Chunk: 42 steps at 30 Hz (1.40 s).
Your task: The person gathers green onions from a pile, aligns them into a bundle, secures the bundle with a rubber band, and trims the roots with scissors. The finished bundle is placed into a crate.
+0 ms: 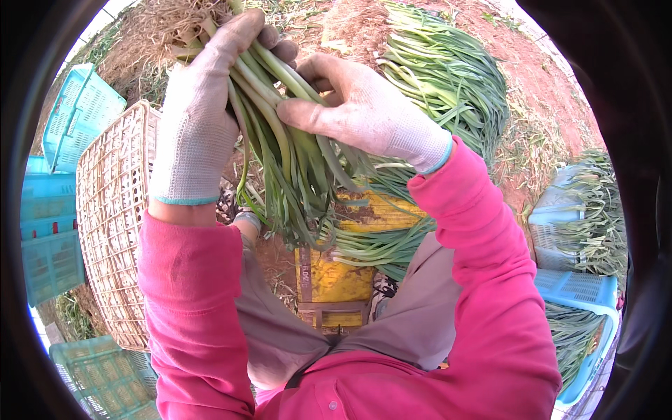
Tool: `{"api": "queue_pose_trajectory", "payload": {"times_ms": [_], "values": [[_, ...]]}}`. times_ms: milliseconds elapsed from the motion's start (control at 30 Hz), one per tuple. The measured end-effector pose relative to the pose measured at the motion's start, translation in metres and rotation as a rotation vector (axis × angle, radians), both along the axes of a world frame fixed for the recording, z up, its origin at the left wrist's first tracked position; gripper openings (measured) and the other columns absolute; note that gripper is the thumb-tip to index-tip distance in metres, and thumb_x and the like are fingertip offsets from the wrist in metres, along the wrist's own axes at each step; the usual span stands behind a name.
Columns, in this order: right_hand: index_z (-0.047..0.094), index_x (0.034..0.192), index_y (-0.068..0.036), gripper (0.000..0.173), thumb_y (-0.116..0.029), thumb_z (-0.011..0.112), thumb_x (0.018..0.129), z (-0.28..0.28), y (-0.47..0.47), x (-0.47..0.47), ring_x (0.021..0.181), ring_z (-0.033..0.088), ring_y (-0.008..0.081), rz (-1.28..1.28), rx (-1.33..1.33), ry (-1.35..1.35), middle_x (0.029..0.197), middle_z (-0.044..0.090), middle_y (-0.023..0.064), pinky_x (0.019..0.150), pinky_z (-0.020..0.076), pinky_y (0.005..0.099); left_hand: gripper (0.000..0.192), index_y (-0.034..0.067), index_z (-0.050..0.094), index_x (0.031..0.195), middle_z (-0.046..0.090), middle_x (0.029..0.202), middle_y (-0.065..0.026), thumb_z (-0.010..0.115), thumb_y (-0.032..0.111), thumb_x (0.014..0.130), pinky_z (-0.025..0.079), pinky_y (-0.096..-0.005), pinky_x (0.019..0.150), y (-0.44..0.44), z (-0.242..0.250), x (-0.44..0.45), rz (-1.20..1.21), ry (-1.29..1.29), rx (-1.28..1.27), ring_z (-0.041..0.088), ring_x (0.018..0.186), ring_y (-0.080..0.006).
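Note:
A bunch of long green leafy stalks [294, 157], which look like green garlic or leeks, hangs at the upper middle with its dry roots [197, 18] at the top left. My left hand [220, 58], in a soiled white knit glove, is closed around the pale stems just below the roots. My right hand [341, 100], in a matching glove, has its thumb and fingers on stems at the bunch's right side. Below them, smaller bundles of stalks [378, 244] lie across a yellow crate [336, 278] between my knees.
A large pile of the same stalks [446, 79] lies on reddish soil at the upper right. Blue crates holding greens [572, 304] stand at the right. A woven basket [113, 220] is close on the left, with turquoise plastic crates [50, 226] beyond it and a green crate [105, 373] below.

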State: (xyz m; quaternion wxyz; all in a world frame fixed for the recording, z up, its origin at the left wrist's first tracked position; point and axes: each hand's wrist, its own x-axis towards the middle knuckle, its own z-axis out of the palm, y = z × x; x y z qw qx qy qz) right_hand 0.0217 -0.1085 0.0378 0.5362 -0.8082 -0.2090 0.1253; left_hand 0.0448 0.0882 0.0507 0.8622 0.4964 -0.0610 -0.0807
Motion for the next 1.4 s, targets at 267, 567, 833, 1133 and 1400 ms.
{"api": "queue_pose_trajectory", "payload": {"times_ms": [267, 567, 833, 1133, 1400], "values": [[0.064, 0.121, 0.002, 0.041, -0.026, 0.064, 0.091, -0.001, -0.006, -0.024, 0.089, 0.061, 0.0101, 0.003, -0.125, 0.16, 0.099, 0.069, 0.0057, 0.082, 0.0501, 0.0271, 0.029, 0.001, 0.067, 0.1, 0.069, 0.088, -0.0093, 0.066, 0.03, 0.095, 0.056, -0.0281, 0.07, -0.018, 0.012, -0.026, 0.065, -0.068, 0.324, 0.067, 0.077, -0.0154], [0.063, 0.111, -0.001, 0.037, -0.02, 0.075, 0.082, 0.002, -0.011, -0.034, 0.08, 0.07, 0.024, -0.277, -0.298, -0.352, 0.087, 0.071, 0.0147, 0.074, 0.0536, 0.0349, 0.023, 0.003, 0.068, 0.097, 0.069, 0.086, -0.0048, 0.064, 0.026, 0.095, 0.053, -0.0255, 0.069, -0.033, 0.02, -0.03, 0.159, -0.266, 0.529, 0.066, 0.077, -0.012], [0.045, 0.111, 0.0, 0.034, -0.006, 0.059, 0.081, -0.011, -0.005, -0.04, 0.082, 0.065, 0.044, -0.263, -0.485, -0.392, 0.083, 0.062, 0.0252, 0.07, 0.0519, 0.0485, 0.024, 0.002, 0.068, 0.096, 0.07, 0.088, -0.0056, 0.065, 0.026, 0.095, 0.054, -0.0263, 0.069, -0.046, 0.009, -0.026, 0.21, -0.258, 0.473, 0.067, 0.078, -0.0123], [0.031, 0.145, 0.0, 0.082, -0.017, 0.069, 0.075, -0.086, -0.021, -0.035, 0.103, 0.065, 0.0429, 0.002, -0.398, 0.067, 0.109, 0.063, 0.0331, 0.09, 0.0521, 0.0449, 0.026, 0.004, 0.062, 0.092, 0.064, 0.083, -0.0072, 0.06, 0.029, 0.099, 0.055, -0.0312, 0.07, -0.023, 0.007, 0.015, 0.138, -0.146, 0.213, 0.064, 0.076, -0.0172], [0.029, 0.147, 0.004, 0.109, -0.036, 0.088, 0.066, -0.057, -0.063, -0.007, 0.127, 0.051, 0.0385, -0.219, -0.433, -0.144, 0.135, 0.051, 0.0286, 0.107, 0.0418, 0.0416, 0.021, 0.004, 0.068, 0.08, 0.064, 0.068, -0.0037, 0.07, 0.022, 0.091, 0.048, -0.0249, 0.051, -0.038, 0.008, -0.005, 0.365, -0.269, 0.693, 0.062, 0.056, -0.0121]]}}
